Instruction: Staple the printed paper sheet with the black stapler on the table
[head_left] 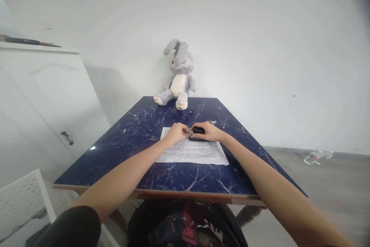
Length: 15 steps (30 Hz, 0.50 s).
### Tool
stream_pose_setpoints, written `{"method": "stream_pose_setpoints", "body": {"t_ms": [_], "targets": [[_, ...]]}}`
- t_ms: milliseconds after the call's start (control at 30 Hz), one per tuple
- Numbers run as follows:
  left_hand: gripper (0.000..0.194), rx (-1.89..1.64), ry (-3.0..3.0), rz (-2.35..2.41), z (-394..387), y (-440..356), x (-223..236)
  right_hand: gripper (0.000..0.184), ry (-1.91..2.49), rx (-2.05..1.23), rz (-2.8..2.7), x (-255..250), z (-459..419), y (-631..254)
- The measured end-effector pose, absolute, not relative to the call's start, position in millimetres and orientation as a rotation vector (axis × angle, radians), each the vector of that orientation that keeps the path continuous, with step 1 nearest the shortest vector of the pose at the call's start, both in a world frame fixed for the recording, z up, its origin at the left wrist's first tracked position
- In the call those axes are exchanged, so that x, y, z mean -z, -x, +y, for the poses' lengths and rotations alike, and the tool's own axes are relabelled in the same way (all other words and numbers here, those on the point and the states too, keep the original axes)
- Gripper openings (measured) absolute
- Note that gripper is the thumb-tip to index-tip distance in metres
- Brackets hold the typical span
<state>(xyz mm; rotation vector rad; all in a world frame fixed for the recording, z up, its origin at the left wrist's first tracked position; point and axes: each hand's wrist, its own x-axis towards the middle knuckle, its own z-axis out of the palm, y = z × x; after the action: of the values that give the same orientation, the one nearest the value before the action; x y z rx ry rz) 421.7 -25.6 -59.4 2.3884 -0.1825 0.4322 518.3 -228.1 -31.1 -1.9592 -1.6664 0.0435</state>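
Note:
A black stapler (pixel 199 130) lies over the upper part of a printed sheet of paper (pixel 192 155) on the blue marbled table (pixel 124 150). My right hand (pixel 210 131) is closed around the stapler from the right, fingers on its upper arm. At the stapler's left end my left hand (pixel 177 132) is closed in a pinch, its fingertips close to the tip. Whatever small thing may be between those fingers is too small to make out. The base of the stapler shows partly below my right hand.
A grey plush rabbit (pixel 180 81) sits at the table's far edge against the wall. A small pale item (pixel 212 122) lies beyond my right hand. White cabinets (pixel 54 89) stand at left; a clear plastic wrapper (pixel 318 157) is on the floor at right.

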Motion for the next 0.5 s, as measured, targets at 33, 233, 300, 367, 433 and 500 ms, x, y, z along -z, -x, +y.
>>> {"method": "stream_pose_setpoints", "body": {"t_ms": [33,233,300,367,433,500], "targets": [[0.008,-0.44,-2.394,-0.174,-29,-423,60,0.037,1.962,-0.038,-1.664,32,-228,-519],[0.007,-0.45,-2.397,-0.151,-37,-428,62,0.032,1.976,-0.043,-1.663,32,-226,-520],[0.009,-0.396,-2.382,-0.167,-34,-428,61,0.029,1.989,-0.062,-1.689,30,-227,-519],[0.01,-0.382,-2.373,-0.182,-28,-428,59,0.025,2.009,-0.09,-1.718,27,-229,-518],[0.011,-0.45,-2.381,-0.146,-20,-427,57,0.023,2.027,-0.148,-1.734,22,-233,-519],[0.011,-0.531,-2.377,-0.074,-9,-426,53,0.026,2.03,-0.255,-1.724,15,-242,-522]]}}
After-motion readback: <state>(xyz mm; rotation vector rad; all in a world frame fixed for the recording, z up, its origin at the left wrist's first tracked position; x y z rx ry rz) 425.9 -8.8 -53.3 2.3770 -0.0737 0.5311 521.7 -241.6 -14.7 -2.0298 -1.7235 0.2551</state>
